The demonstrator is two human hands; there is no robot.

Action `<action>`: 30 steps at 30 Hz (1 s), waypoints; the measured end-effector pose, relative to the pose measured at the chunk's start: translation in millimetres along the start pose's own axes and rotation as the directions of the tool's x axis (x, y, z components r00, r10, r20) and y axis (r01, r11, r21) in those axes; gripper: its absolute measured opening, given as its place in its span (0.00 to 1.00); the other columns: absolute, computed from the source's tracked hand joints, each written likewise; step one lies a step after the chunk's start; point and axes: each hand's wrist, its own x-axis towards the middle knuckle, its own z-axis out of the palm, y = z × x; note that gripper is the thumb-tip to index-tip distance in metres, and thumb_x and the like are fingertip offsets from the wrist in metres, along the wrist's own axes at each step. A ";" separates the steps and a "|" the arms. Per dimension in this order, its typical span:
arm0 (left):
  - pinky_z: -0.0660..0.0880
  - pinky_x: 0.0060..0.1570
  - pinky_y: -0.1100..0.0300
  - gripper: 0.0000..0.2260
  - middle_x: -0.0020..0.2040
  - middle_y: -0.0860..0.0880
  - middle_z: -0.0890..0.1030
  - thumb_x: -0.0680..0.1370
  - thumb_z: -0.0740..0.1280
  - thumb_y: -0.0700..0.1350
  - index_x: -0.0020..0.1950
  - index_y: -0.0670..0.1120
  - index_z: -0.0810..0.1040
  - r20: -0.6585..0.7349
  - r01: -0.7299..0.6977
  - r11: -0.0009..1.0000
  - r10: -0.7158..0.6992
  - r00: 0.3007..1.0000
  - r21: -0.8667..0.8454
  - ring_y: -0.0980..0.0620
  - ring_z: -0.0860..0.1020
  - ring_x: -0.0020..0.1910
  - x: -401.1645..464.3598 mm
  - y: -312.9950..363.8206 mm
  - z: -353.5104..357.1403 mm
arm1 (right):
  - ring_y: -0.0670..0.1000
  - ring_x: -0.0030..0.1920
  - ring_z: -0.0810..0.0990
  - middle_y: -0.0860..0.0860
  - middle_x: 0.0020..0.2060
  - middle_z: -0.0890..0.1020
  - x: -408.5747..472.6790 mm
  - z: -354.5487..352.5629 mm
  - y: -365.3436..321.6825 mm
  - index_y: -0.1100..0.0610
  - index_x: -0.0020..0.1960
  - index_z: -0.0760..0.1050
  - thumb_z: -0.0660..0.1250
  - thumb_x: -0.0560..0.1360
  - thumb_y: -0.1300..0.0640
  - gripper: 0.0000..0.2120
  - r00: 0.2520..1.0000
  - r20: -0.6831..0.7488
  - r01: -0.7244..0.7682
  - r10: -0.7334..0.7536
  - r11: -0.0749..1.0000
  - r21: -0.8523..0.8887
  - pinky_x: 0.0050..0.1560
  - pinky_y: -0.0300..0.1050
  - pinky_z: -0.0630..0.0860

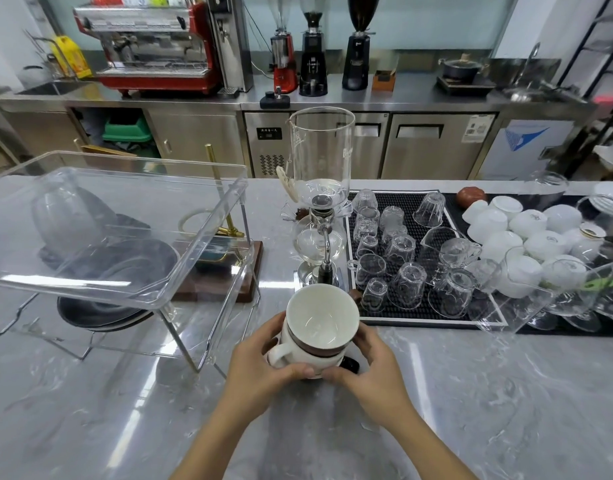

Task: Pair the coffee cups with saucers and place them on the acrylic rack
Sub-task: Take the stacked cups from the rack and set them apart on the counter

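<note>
Your left hand point(263, 362) and right hand point(364, 365) both grip the white cup point(320, 323), seemingly on a dark saucer point(350, 363), above the worktop point(471, 393).

Grey marble counter point(471, 393) bearing acrylic rack point(208, 271), siphon brewer point(319, 202), black mat point(416, 317).

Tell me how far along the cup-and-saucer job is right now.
Done: dark saucers already sit on the acrylic rack's lower level, though what is on the upper tray is blurred. In hand: the left hand and right hand grip a white coffee cup over a dark saucer. Left: setting this pair on the rack.
</note>
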 end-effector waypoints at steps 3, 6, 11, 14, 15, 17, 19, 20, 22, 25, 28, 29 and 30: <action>0.78 0.51 0.67 0.37 0.55 0.58 0.86 0.57 0.82 0.37 0.61 0.62 0.80 -0.006 -0.007 1.000 0.007 1.000 0.000 0.58 0.83 0.57 0.7 0.9 0.1 | 0.38 0.58 0.80 0.41 0.55 0.84 0.6 2.3 -1.1 0.45 0.60 0.76 0.81 0.51 0.53 0.37 1.000 -0.027 -0.010 0.010 1.000 0.012 0.53 0.34 0.76; 0.79 0.53 0.64 0.38 0.56 0.58 0.86 0.56 0.82 0.38 0.59 0.69 0.80 -0.007 -0.014 1.000 0.014 1.000 -0.003 0.58 0.83 0.58 0.3 1.8 1.0 | 0.40 0.60 0.80 0.42 0.56 0.84 -0.5 3.5 -3.3 0.48 0.62 0.76 0.81 0.50 0.52 0.40 0.999 -0.041 -0.019 0.021 0.999 0.040 0.57 0.39 0.77; 0.79 0.55 0.61 0.37 0.55 0.59 0.86 0.56 0.81 0.41 0.59 0.70 0.80 -0.035 -0.034 0.999 0.033 0.999 -0.014 0.59 0.83 0.57 0.2 9.8 0.7 | 0.40 0.65 0.77 0.45 0.63 0.81 0.1 -0.4 -14.6 0.55 0.68 0.73 0.80 0.50 0.53 0.47 0.999 -0.049 0.011 -0.008 0.998 0.056 0.65 0.41 0.75; 0.79 0.55 0.62 0.37 0.55 0.58 0.86 0.55 0.82 0.42 0.59 0.71 0.79 -0.038 -0.077 0.997 0.076 0.996 -0.017 0.57 0.83 0.57 1.5 21.8 4.0 | 0.40 0.65 0.77 0.47 0.63 0.81 -0.9 -9.3 -23.0 0.56 0.67 0.73 0.81 0.53 0.61 0.44 0.997 -0.068 0.042 -0.038 0.998 0.055 0.66 0.43 0.73; 0.79 0.55 0.62 0.37 0.55 0.58 0.86 0.56 0.82 0.41 0.59 0.70 0.79 -0.033 -0.092 0.996 0.091 0.995 -0.014 0.57 0.83 0.57 2.0 26.3 6.4 | 0.40 0.65 0.77 0.47 0.62 0.81 -2.7 -13.6 -26.1 0.55 0.66 0.73 0.81 0.53 0.64 0.42 0.996 -0.075 0.056 -0.052 0.997 0.057 0.66 0.42 0.73; 0.79 0.54 0.63 0.37 0.54 0.58 0.86 0.57 0.82 0.39 0.58 0.70 0.79 -0.015 -0.118 0.993 0.118 0.993 -0.002 0.58 0.83 0.56 1.2 36.4 13.4 | 0.39 0.63 0.78 0.46 0.61 0.82 -6.6 -23.7 -30.4 0.53 0.64 0.74 0.82 0.54 0.67 0.40 0.992 -0.093 0.086 -0.080 0.995 0.058 0.64 0.39 0.75; 0.79 0.53 0.64 0.37 0.53 0.59 0.86 0.56 0.81 0.41 0.58 0.70 0.79 -0.003 -0.142 0.990 0.142 0.990 0.004 0.58 0.83 0.54 -1.5 45.8 22.1 | 0.39 0.63 0.79 0.46 0.60 0.83 -11.5 -34.7 -31.9 0.49 0.62 0.74 0.82 0.56 0.69 0.39 0.989 -0.105 0.108 -0.102 0.993 0.053 0.63 0.37 0.75; 0.79 0.52 0.63 0.37 0.53 0.58 0.86 0.56 0.81 0.42 0.59 0.69 0.79 -0.002 -0.149 0.989 0.149 0.989 0.005 0.57 0.84 0.54 -3.1 49.2 27.4 | 0.39 0.63 0.79 0.45 0.60 0.83 -14.8 -40.8 -32.7 0.48 0.61 0.74 0.82 0.56 0.71 0.39 0.988 -0.111 0.118 -0.112 0.992 0.050 0.62 0.36 0.75; 0.79 0.52 0.62 0.37 0.54 0.58 0.86 0.56 0.82 0.41 0.59 0.69 0.78 0.010 -0.149 0.989 0.149 0.989 -0.003 0.57 0.84 0.55 -5.6 52.9 38.9 | 0.39 0.62 0.79 0.43 0.59 0.83 -20.5 -51.8 -32.5 0.47 0.60 0.75 0.82 0.56 0.73 0.39 0.984 -0.128 0.129 -0.121 0.990 0.055 0.60 0.34 0.76; 0.80 0.53 0.59 0.39 0.54 0.57 0.86 0.55 0.81 0.39 0.59 0.70 0.78 0.028 -0.143 0.990 0.143 0.989 -0.005 0.57 0.83 0.55 -9.3 57.6 58.1 | 0.41 0.60 0.81 0.46 0.57 0.83 -30.0 -68.7 -30.0 0.49 0.60 0.75 0.79 0.56 0.77 0.39 0.983 -0.146 0.126 -0.114 0.989 0.077 0.56 0.32 0.77; 0.79 0.53 0.61 0.39 0.54 0.59 0.86 0.55 0.80 0.39 0.62 0.64 0.78 0.045 -0.138 0.990 0.138 0.989 -0.010 0.58 0.83 0.56 -14.0 61.4 77.5 | 0.42 0.59 0.82 0.49 0.58 0.83 -38.3 -85.9 -26.7 0.55 0.63 0.74 0.79 0.57 0.78 0.39 0.983 -0.150 0.123 -0.109 0.988 0.089 0.55 0.32 0.77; 0.78 0.52 0.63 0.38 0.54 0.61 0.86 0.55 0.80 0.39 0.60 0.66 0.78 0.047 -0.137 0.990 0.138 0.989 -0.013 0.59 0.83 0.56 -15.7 62.5 84.9 | 0.41 0.59 0.82 0.49 0.58 0.83 -41.2 -93.2 -25.2 0.56 0.64 0.74 0.79 0.57 0.78 0.40 0.982 -0.153 0.124 -0.110 0.988 0.088 0.55 0.31 0.77; 0.77 0.52 0.65 0.38 0.53 0.62 0.85 0.55 0.80 0.39 0.58 0.69 0.78 0.051 -0.135 0.991 0.136 0.989 -0.015 0.60 0.82 0.56 -16.8 62.7 89.3 | 0.41 0.59 0.81 0.49 0.58 0.83 -42.5 -98.0 -23.2 0.57 0.65 0.74 0.79 0.57 0.78 0.40 0.982 -0.153 0.123 -0.109 0.989 0.085 0.56 0.31 0.77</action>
